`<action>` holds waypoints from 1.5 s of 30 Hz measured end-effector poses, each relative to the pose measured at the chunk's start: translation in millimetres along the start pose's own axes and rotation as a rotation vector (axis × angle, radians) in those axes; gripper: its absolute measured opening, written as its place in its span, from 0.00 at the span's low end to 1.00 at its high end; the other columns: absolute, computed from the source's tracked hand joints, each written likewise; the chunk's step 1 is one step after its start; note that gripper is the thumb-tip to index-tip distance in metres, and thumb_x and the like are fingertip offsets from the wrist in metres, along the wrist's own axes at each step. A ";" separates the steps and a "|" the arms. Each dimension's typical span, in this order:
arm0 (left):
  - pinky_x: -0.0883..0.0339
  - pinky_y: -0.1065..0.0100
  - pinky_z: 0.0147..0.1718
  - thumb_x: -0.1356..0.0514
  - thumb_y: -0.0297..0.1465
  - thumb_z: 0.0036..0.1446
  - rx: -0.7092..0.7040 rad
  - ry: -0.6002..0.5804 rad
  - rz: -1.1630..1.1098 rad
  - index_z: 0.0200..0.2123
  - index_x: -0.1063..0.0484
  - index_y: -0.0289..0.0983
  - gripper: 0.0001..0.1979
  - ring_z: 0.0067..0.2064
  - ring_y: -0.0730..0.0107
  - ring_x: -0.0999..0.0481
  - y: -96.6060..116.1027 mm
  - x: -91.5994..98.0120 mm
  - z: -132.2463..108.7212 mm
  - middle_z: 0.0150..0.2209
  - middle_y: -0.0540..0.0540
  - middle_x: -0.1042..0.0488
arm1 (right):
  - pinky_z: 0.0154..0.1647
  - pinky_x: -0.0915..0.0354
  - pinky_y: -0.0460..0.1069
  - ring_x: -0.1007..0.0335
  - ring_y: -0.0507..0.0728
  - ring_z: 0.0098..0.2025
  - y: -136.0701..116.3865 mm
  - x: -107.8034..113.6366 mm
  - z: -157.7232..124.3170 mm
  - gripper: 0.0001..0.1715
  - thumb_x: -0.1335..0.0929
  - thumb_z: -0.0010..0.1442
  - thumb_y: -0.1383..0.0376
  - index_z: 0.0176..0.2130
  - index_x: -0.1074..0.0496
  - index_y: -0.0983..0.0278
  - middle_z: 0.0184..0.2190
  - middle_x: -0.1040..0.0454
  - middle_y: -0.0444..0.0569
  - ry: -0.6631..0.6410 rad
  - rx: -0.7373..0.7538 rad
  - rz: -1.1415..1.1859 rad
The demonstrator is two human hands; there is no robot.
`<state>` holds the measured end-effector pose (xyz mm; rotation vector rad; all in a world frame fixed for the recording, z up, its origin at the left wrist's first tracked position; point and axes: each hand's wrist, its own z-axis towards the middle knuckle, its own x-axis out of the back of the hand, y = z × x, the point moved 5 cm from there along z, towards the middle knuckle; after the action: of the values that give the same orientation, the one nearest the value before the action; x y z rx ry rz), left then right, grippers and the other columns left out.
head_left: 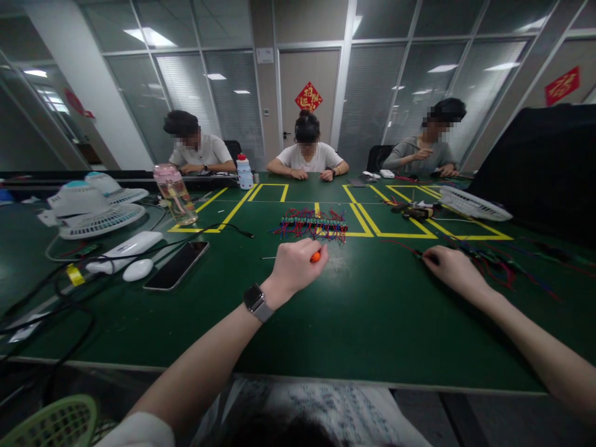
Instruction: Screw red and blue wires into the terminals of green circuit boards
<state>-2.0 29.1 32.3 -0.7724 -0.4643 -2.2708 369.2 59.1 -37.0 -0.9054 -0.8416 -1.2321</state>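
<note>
My left hand (295,268), a watch on its wrist, is closed around a screwdriver (316,256). The orange handle end sticks out by the thumb, and a thin shaft shows on the hand's other side. Just beyond it lies a row of small green circuit boards (313,222) with red and blue wires. On the right, my right hand (454,268) pinches a small dark piece with a red wire, likely a wired circuit board (418,253); the fingers partly hide it. Beside that hand is a loose pile of wired boards (496,264).
A phone (177,266), a white mouse (138,270), cables, fans (100,214) and a clear bottle (176,195) occupy the left side. Pliers-like tools (419,212) and a white basket (472,205) are at right. Yellow tape marks the green table (326,335). Three people sit opposite.
</note>
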 end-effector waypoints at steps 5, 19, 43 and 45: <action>0.45 0.71 0.23 0.48 0.33 0.64 -0.005 -0.026 -0.019 0.21 0.31 0.35 0.19 0.22 0.75 0.34 4.1 -0.9 0.4 0.22 0.48 0.29 | 0.29 0.39 0.51 0.26 0.62 0.30 30.9 10.0 -11.6 0.09 0.33 0.59 0.68 0.28 0.25 0.67 0.31 0.22 0.62 -0.030 -0.185 -0.002; 0.47 0.71 0.22 0.49 0.33 0.64 -0.082 0.004 0.018 0.22 0.30 0.34 0.19 0.21 0.75 0.35 8.9 -0.1 -1.8 0.21 0.48 0.30 | 0.34 0.36 0.51 0.25 0.63 0.38 28.6 26.8 -12.8 0.14 0.33 0.61 0.62 0.36 0.22 0.69 0.38 0.21 0.62 0.040 -0.321 0.040; 0.49 0.71 0.20 0.46 0.31 0.62 -0.148 0.085 0.044 0.20 0.32 0.34 0.18 0.19 0.77 0.37 13.0 0.4 -4.2 0.19 0.51 0.33 | 0.31 0.33 0.53 0.25 0.64 0.32 65.6 6.5 -8.0 0.16 0.36 0.53 0.53 0.30 0.28 0.62 0.31 0.21 0.55 0.110 -0.171 0.128; 0.49 0.71 0.20 0.46 0.31 0.62 -0.149 0.084 0.043 0.20 0.32 0.34 0.18 0.19 0.77 0.37 13.1 0.0 -4.4 0.19 0.51 0.33 | 0.30 0.33 0.53 0.25 0.65 0.33 65.3 5.3 -8.5 0.18 0.36 0.53 0.51 0.30 0.27 0.62 0.31 0.21 0.55 0.103 -0.157 0.146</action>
<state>5.5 17.6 30.4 -0.7497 -0.2398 -2.3070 434.8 55.7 -43.0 -1.0028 -0.5929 -1.2181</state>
